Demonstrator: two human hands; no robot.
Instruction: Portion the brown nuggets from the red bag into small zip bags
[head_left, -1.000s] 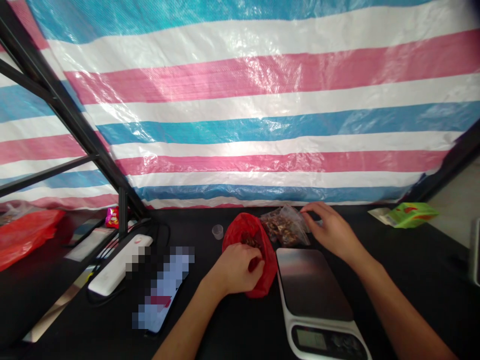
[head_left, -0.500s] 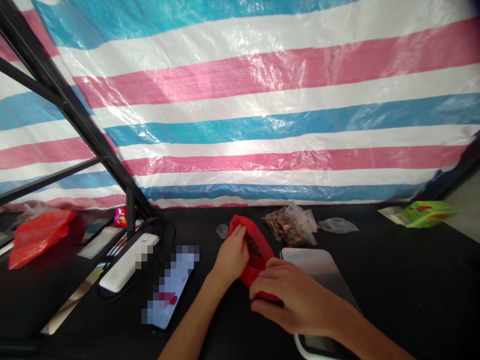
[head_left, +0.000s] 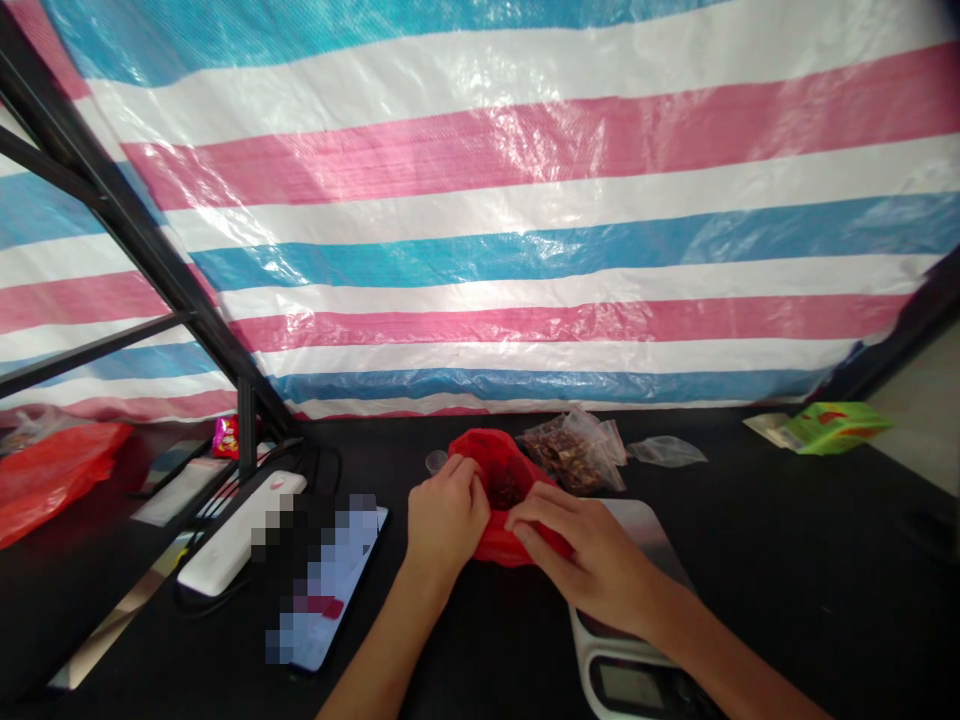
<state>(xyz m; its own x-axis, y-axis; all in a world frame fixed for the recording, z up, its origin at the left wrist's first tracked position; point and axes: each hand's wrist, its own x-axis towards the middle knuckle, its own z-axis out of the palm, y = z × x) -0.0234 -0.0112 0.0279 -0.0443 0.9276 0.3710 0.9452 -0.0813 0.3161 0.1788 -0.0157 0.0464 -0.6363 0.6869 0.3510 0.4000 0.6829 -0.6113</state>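
The left hand point(head_left: 448, 518) is pinching and the right hand point(head_left: 585, 555) is gripping the crumpled red plastic bag point(head_left: 499, 545), both narrowly closed on it — dark pieces point(head_left: 504, 488) showing at its mouth — just beside the white digital kitchen scale point(head_left: 628, 684).

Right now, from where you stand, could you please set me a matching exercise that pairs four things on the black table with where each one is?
Things:
1. red plastic bag
2. kitchen scale
3. green packet
4. clear bag of brown pieces

Places:
A. at the far right of the table
B. held between the left hand and the right hand
C. partly under the right hand
D. just behind the red bag

Right pairs: 1-B, 2-C, 3-A, 4-D.
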